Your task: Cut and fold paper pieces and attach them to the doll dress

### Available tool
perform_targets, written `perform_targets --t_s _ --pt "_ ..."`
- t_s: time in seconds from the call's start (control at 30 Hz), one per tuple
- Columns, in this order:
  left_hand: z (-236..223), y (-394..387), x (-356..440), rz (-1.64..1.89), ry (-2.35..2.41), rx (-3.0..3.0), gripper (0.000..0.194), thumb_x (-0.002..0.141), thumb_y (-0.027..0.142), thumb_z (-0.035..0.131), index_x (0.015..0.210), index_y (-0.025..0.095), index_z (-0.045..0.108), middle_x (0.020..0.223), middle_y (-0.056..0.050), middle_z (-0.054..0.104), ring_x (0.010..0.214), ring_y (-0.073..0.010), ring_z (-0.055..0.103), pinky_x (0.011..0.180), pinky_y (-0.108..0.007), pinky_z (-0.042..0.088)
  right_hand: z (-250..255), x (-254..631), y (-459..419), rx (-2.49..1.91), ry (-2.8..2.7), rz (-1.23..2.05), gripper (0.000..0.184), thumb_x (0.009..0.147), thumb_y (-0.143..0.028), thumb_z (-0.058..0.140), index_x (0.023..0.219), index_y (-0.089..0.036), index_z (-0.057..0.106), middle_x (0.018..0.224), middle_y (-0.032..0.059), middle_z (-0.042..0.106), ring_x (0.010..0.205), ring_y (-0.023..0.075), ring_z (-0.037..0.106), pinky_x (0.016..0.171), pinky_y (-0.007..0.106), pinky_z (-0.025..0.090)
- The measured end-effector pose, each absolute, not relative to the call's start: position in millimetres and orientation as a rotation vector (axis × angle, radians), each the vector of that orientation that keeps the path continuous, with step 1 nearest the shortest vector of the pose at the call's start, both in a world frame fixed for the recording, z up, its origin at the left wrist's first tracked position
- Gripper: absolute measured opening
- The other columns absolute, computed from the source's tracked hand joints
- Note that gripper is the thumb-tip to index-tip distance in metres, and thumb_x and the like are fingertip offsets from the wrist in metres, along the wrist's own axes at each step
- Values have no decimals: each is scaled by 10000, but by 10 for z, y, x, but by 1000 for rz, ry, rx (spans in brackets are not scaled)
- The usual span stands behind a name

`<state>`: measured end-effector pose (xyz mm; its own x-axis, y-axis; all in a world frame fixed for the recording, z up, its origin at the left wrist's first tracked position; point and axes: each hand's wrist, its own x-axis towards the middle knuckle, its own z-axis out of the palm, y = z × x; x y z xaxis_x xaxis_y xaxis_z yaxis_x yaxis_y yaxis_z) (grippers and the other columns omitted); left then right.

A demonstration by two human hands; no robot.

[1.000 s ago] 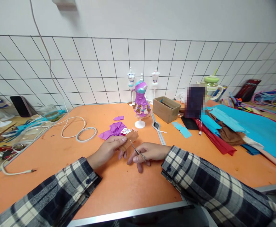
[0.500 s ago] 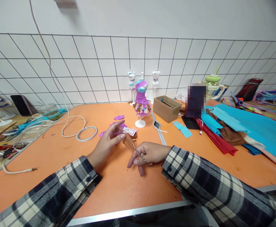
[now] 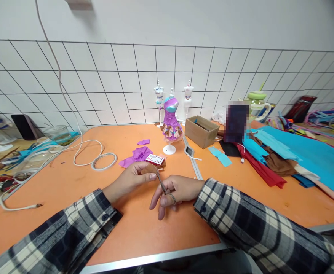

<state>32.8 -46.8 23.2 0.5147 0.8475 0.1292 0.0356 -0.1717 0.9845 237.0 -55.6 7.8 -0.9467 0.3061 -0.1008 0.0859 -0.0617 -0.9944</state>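
Note:
My right hand (image 3: 179,188) has its thumb and fingers in the handles of small metal scissors (image 3: 162,186), blades pointing forward and left. Between the thumb and fingers of my left hand (image 3: 132,178) is a piece of brown paper (image 3: 152,168), mostly hidden by the fingers. The scissor tips meet its right edge; whether the blades are open I cannot tell. Just beyond lies a small white-and-red box (image 3: 155,159) with brown scraps under it. Crumpled purple paper (image 3: 139,155) rests to its left. Behind stands a mini dress form (image 3: 170,116) in a purple dress with brown ruffles.
Two white dress forms (image 3: 188,93) stand by the tiled wall. A cardboard box (image 3: 201,131), a grey zipper (image 3: 192,160) and blue paper pieces (image 3: 220,156) lie to the right, before stacked coloured sheets (image 3: 312,160). A tape roll (image 3: 104,161) and white cable (image 3: 79,152) occupy the left.
Both hands have drawn slightly nearer me, bringing the brown paper and scissors away from the white-and-red box. The purple paper and that box now show more fully.

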Motion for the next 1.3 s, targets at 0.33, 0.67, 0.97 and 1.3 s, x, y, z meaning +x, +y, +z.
perform_targets --t_s 0.33,0.67,0.97,1.3 --pt "214 -561 361 883 707 1400 258 706 384 797 881 199 751 1169 -99 678 1154 -287 562 1038 -440 376 26 2344 -561 -356 -2067 2149 537 793 -522 688 1136 -111 645 976 103 731 574 55 511 574 184 431" --pt "239 -600 368 857 750 1374 202 714 360 791 796 177 767 1043 -100 728 1143 -296 580 1048 -444 380 38 2326 -569 -234 -2056 2175 694 794 -606 637 1276 -111 566 1070 132 696 591 64 503 535 188 387" --pt "179 -586 387 847 680 1288 195 705 358 804 787 184 769 986 -87 730 1111 -296 600 1041 -463 391 29 2311 -582 -255 -2075 2037 663 814 -589 624 1260 -99 588 921 97 711 546 64 422 478 182 321" --pt "167 -559 368 856 650 1367 196 697 361 808 704 173 755 938 -88 727 1039 -281 620 1015 -464 413 14 2326 -589 -337 -2122 2027 613 813 -585 629 1190 -102 639 766 52 687 635 100 536 556 194 369"
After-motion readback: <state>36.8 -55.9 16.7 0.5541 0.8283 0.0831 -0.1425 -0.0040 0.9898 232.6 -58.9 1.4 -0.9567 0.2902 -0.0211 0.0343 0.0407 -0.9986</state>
